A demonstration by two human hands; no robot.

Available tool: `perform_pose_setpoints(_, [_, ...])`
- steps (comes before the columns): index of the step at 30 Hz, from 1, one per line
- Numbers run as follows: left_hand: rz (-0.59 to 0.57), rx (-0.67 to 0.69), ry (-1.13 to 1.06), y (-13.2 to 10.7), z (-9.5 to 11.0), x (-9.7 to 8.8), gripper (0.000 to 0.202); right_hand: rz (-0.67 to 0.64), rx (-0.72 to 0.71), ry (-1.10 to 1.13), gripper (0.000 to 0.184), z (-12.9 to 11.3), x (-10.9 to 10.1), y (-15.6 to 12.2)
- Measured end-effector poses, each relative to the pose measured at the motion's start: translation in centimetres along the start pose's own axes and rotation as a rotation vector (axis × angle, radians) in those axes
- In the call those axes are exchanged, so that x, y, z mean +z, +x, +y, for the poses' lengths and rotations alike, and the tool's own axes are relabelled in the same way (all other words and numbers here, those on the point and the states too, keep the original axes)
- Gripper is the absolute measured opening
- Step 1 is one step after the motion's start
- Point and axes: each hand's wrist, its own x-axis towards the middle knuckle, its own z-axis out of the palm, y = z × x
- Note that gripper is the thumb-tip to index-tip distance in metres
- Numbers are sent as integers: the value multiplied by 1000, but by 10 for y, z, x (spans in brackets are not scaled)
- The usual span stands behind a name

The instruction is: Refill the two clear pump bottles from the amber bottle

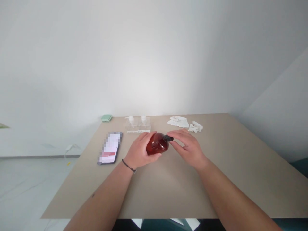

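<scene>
My left hand (141,152) is wrapped round a brown translucent bottle (157,144), holding it tilted above the beige table (216,179). The bottle's black cap (167,138) points right. My right hand (186,146) reaches in from the right, with its thumb and forefinger closed on that cap and the other fingers stretched out. A thin dark band circles my left wrist.
A phone (110,148) with a lit screen lies left of my hands. Two clear pump bottles (138,124) stand at the table's far edge, a small green box (106,118) at the far left corner, and crumpled white tissues (184,123) at the far right. A white wall rises behind.
</scene>
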Motion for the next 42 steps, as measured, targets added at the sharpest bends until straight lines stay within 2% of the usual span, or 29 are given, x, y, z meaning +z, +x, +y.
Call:
perform_pose_setpoints(4, [16, 26, 86, -1, -3, 2, 77, -56, -21, -62, 27, 2, -1, 0])
perform_pose_setpoints(15, [17, 79, 227, 1, 1, 6, 77, -125, 77, -88, 30, 9, -6, -1])
perform_pose_setpoints(23, [15, 120, 273, 0, 2, 12, 76, -138, 320, -199, 60, 9, 1, -2])
perform_pose_setpoints(26, [24, 127, 284, 0, 4, 14, 75, -156, 284, -61, 57, 11, -5, -4])
perform_pose_setpoints(29, [32, 121, 288, 1, 6, 13, 74, -179, 200, 162, 41, 12, -15, -4])
perform_pose_setpoints(31, [33, 122, 287, 1, 6, 13, 74, -228, 159, 232, 35, 14, -20, -2])
perform_pose_setpoints(35, [26, 131, 305, 2, 7, 13, 73, -256, 301, 158, 31, 16, -21, 1])
perform_pose_setpoints(38, [17, 150, 311, 1, 6, 14, 73, -200, 347, 50, 50, 17, -19, 1])
perform_pose_setpoints(40, [24, 143, 305, 1, 5, 14, 74, -163, 341, 113, 52, 16, -20, 1])
perform_pose_setpoints(42, [34, 132, 296, 1, 4, 14, 74, -173, 353, 251, 40, 13, -22, 1])
